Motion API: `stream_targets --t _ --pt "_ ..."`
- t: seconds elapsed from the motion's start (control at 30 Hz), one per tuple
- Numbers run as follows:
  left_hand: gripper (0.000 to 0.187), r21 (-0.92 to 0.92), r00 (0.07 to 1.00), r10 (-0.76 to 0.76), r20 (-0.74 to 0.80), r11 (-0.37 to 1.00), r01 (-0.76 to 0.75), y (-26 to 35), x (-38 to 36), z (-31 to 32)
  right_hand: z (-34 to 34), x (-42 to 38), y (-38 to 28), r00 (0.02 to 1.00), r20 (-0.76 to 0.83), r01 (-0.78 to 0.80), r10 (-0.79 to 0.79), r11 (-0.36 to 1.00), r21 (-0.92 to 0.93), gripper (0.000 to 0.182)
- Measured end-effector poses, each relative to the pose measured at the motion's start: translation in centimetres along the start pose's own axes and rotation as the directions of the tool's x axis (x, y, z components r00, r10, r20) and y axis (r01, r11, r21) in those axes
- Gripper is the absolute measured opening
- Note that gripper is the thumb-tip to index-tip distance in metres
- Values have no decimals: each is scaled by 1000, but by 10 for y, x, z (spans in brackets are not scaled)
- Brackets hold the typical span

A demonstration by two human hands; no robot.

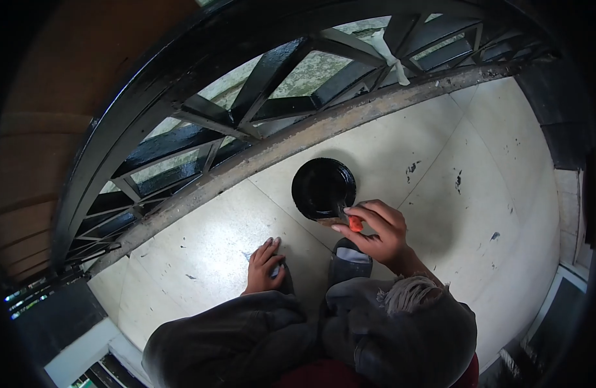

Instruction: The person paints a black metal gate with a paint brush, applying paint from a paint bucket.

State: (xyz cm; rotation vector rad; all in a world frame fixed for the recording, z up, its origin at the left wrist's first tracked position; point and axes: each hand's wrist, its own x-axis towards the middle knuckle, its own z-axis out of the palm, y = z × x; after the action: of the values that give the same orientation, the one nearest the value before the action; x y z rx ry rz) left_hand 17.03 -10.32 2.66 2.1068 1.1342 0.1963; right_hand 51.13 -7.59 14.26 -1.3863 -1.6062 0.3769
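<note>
A round container of black paint point(323, 187) stands on the pale tiled floor point(466, 187). My right hand point(380, 227) is at its near right rim, its fingers closed on the orange handle point(355, 224) of a tool. The tool's front part reaches to the rim, and its tip cannot be made out against the black. Lower left, my left hand point(265, 265) holds nothing I can see and rests near my left foot, its fingers a little apart.
A black metal lattice point(272, 77) runs along a worn sill point(298, 134) beyond the container. A whitish cloth strip point(390, 57) hangs on it. Dark paint spots point(458, 181) mark the floor. My shoe point(350, 262) is just below the container.
</note>
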Motion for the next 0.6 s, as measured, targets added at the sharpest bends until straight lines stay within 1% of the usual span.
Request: stream_targets --t 0.03,0.07,0.13,0.17,0.2,0.23,0.27,0.3,0.33,0.4,0.43,0.47,0.53,0.57,0.6 --pt "25 -4 1000 -10 -5 1000 10 0 -2 -1 3 -2 2 998 -4 -65 65 997 48 30" --pt "24 -5 1000 -1 -7 1000 1 -2 -1 -1 4 -2 3 998 7 -58 58 997 47 30" --pt "24 -14 1000 1 -19 1000 -2 -1 2 1 6 1 6 971 45 -236 233 970 66 30" --pt "25 -16 1000 -3 -14 1000 3 -1 1 0 4 1 3 972 17 -234 233 968 90 26" --pt "25 -17 1000 -6 -7 1000 6 0 0 -1 3 2 5 973 26 -230 229 969 93 26" --pt "25 -17 1000 -11 -9 1000 10 0 0 -2 3 1 7 943 -9 -325 333 925 195 23" --pt "25 -19 1000 -4 -11 1000 4 0 0 -2 2 0 11 899 -36 -407 436 864 296 20" --pt "25 -22 1000 3 -13 1000 -4 0 1 -2 3 -2 19 837 11 -496 548 749 439 18" --pt "25 -25 1000 3 -16 1000 -3 0 2 -1 2 -4 26 838 13 -495 545 751 437 18" --pt "26 -22 1000 12 -16 1000 -13 -2 1 0 -1 -4 40 682 78 -567 727 459 684 21" --pt "26 -27 1000 11 -14 1000 -11 -2 0 0 -5 -7 48 677 127 -592 725 434 679 25" --pt "26 -28 1000 11 -14 1000 -11 -2 0 0 -8 -13 56 676 127 -595 726 436 676 25" --pt "26 -34 1000 11 -15 999 -11 -3 0 0 -15 -20 67 650 268 -679 711 386 624 29" --pt "26 -36 1000 14 -17 999 -15 -3 0 0 -22 -23 70 650 269 -680 710 388 622 29" --pt "26 -37 1000 17 -21 999 -18 -3 0 0 -28 -24 68 620 371 -740 692 358 569 32"
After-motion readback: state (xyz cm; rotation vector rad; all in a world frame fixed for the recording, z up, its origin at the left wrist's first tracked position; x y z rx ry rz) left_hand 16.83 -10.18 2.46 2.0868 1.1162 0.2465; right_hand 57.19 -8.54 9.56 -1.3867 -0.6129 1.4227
